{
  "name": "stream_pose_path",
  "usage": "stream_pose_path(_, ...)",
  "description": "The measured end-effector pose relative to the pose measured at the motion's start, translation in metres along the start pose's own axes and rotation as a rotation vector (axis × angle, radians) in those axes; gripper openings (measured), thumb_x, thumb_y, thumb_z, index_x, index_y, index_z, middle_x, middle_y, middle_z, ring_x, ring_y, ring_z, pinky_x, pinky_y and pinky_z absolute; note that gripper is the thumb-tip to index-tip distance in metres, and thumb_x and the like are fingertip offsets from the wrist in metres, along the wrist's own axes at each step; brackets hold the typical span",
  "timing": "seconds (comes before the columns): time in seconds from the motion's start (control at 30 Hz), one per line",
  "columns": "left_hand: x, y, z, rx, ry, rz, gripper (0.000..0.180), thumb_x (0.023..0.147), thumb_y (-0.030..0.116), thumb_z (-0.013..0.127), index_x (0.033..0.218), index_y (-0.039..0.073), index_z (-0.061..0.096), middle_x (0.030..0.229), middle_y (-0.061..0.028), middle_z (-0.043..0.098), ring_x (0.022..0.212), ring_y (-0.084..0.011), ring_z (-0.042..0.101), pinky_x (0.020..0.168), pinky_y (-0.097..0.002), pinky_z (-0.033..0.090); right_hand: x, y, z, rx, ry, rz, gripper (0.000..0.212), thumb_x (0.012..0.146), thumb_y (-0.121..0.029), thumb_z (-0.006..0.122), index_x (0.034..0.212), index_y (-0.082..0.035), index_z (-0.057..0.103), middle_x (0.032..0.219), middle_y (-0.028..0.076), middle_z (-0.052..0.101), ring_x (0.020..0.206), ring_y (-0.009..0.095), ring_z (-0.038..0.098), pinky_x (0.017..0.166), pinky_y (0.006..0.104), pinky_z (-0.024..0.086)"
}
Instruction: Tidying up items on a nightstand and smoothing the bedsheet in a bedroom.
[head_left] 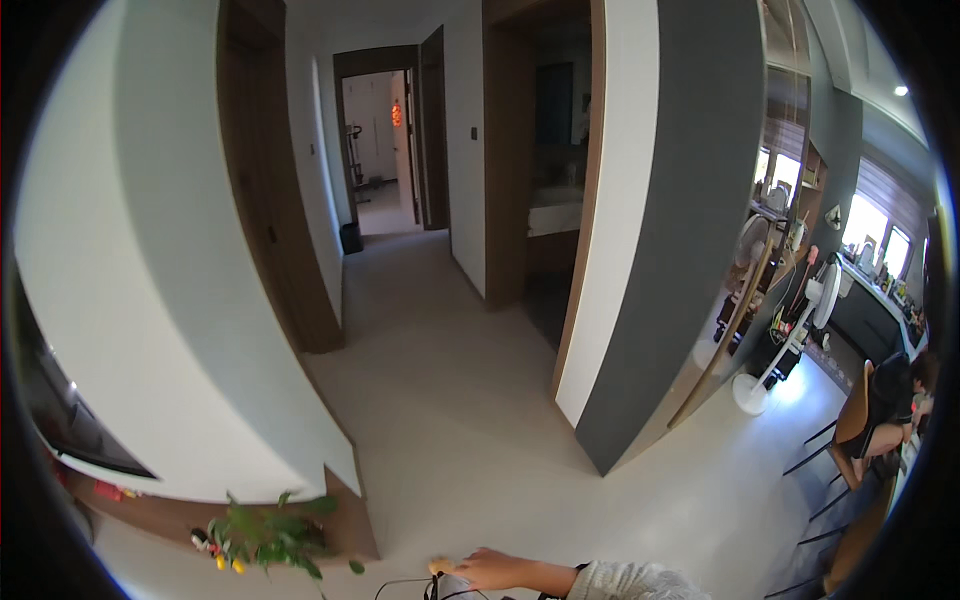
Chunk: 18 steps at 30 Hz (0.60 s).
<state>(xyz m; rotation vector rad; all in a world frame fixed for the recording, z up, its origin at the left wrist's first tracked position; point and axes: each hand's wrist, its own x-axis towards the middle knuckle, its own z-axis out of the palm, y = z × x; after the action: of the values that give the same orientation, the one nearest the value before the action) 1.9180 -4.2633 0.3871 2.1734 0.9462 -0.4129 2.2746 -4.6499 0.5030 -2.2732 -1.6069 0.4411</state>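
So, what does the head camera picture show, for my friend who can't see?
A right hand in a cream sleeve is near dark cables at the bottom. Ahead is a hallway; a plant is lower left, a seated person right.

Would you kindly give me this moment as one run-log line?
right hand: at small tan object, grip unclear | dark cables: close by | left hand: not in view | green plant: left of right hand

Corridor floor (400, 300) runs ahead to far doorway (428, 150); bin (351, 238) at its left foot. Door (265, 200) left; side doorway (510, 180) right, washbasin (556, 214) inside. Further right: fan (827, 293), then person (885, 400) on chair (853, 415). Plant (268, 535) lower left by low ledge (350, 525). Right hand (490, 568) bottom centre, right of plant, cables (434, 584) just left.
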Motion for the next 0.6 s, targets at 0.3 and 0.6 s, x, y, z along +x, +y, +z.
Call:
stream_pose_path(0.3,0.345,0.229,-0.017,0.083,-0.097,0.014,0.016,0.084,0.018,0.051,0.083,0.002,0.054,0.078,-0.0152,0.051,0.072,-0.0292,0.05,0.062,-0.0387,0.04,0.13,0.273,-0.062,0.155,0.011,0.171,0.044,0.082,-0.035,0.056,0.118,-0.01,0.049,0.103,0.014,0.057,0.096,0.028,0.055,0.084,0.0397,0.042)
stream_pose_path(0.6,0.663,0.703,-0.15,0.026,0.31,0.648,0.024,0.085,0.022,0.052,0.072,0.002,0.053,0.064,-0.0138,0.057,0.058,-0.0336,0.054,0.055,-0.0391,0.042,0.132,0.539,-0.254,-0.041,0.394,1.411,0.052,0.07,-0.05,0.066,0.108,-0.015,0.061,0.103,0.01,0.063,0.095,0.029,0.059,0.083,0.0378,0.046)
